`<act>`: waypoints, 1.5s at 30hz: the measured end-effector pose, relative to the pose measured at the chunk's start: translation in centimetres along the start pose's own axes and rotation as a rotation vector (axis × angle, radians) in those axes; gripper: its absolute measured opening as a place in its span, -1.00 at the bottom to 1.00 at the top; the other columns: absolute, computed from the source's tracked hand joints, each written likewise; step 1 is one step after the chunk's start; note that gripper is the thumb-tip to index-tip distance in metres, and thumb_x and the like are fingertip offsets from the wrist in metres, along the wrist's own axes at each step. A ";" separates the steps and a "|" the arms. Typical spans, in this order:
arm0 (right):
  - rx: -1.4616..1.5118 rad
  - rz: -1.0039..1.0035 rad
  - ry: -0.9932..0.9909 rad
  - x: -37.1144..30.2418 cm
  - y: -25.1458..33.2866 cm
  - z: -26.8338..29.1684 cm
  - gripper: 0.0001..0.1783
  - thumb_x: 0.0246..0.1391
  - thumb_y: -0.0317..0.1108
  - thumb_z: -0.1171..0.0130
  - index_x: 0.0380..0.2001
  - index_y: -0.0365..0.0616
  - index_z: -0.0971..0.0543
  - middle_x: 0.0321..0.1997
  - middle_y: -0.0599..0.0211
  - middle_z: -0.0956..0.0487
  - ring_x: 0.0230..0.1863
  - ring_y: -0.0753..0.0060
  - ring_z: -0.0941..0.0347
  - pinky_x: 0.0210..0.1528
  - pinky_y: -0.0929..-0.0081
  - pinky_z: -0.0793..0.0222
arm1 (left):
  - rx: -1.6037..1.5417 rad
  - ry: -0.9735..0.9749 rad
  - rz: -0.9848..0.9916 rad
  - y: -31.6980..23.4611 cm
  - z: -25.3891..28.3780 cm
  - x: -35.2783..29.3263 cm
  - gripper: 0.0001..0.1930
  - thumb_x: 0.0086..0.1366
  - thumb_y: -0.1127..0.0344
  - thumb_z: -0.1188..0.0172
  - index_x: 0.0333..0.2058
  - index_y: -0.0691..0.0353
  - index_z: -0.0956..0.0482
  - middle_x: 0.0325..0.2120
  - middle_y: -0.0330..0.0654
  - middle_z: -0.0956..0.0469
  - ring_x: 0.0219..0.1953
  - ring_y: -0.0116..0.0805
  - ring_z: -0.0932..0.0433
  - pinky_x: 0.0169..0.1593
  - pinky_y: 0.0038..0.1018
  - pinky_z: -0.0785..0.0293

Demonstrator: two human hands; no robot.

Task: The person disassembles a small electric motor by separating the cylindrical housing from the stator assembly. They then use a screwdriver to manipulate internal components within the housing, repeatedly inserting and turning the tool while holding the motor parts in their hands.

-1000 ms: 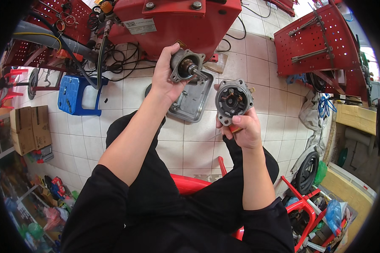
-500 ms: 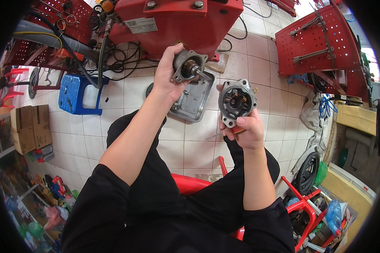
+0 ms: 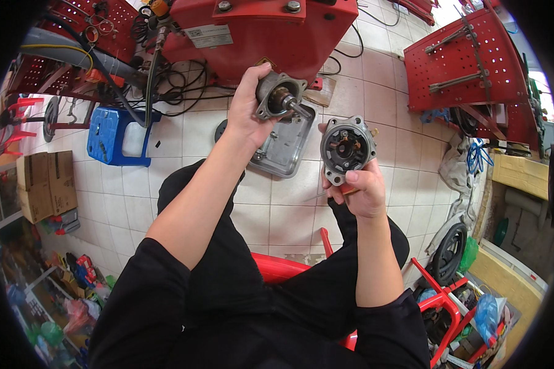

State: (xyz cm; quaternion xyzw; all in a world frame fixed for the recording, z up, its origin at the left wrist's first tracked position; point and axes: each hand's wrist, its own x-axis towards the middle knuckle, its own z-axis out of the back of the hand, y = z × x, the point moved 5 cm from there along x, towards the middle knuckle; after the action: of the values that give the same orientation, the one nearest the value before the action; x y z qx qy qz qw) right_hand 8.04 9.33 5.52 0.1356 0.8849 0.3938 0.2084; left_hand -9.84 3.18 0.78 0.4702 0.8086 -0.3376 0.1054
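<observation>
My left hand [image 3: 252,111] is closed round a cup-shaped grey metal motor housing [image 3: 269,91] with bolt ears on its flange. A bright shaft [image 3: 295,106] sticks out of its mouth toward the right. Lower and to the right, my right hand [image 3: 366,189] grips a round metal end housing [image 3: 349,149]. Its open face is turned up, showing dark segments and copper-coloured pieces inside. The two parts are held apart. Under the left-hand part, a metal tray [image 3: 280,147] on the floor holds small parts that are hard to make out.
A big red machine [image 3: 264,37] stands ahead. Left of it are a blue plastic stool [image 3: 114,136], black cables [image 3: 188,92] and cardboard boxes [image 3: 46,184]. A red perforated panel [image 3: 468,61] is at the right. A red plastic chair [image 3: 440,298] stands lower right.
Almost nothing differs. The whole picture has shifted slightly to the right, and both hands keep their holds on the two metal parts.
</observation>
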 end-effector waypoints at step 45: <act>-0.449 -0.027 -0.292 1.0 -1.7 -0.2 -0.81 0.04 -0.44 -0.08 -0.28 -0.32 -0.41 -0.55 0.30 -0.47 -0.79 0.68 -0.20 -0.73 0.67 -0.13 | 0.491 0.127 -0.736 -1.2 -1.8 -2.5 -0.62 0.01 0.40 -0.33 -0.21 0.23 -0.37 -0.41 -0.28 -0.43 -0.39 -0.60 -0.42 -0.30 -0.61 -0.41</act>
State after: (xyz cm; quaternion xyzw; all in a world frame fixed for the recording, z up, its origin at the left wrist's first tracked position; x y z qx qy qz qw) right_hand 6.97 8.47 4.09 0.1297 0.7379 0.5536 0.3637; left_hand -9.22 2.23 3.84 0.1821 0.8229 -0.5049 -0.1863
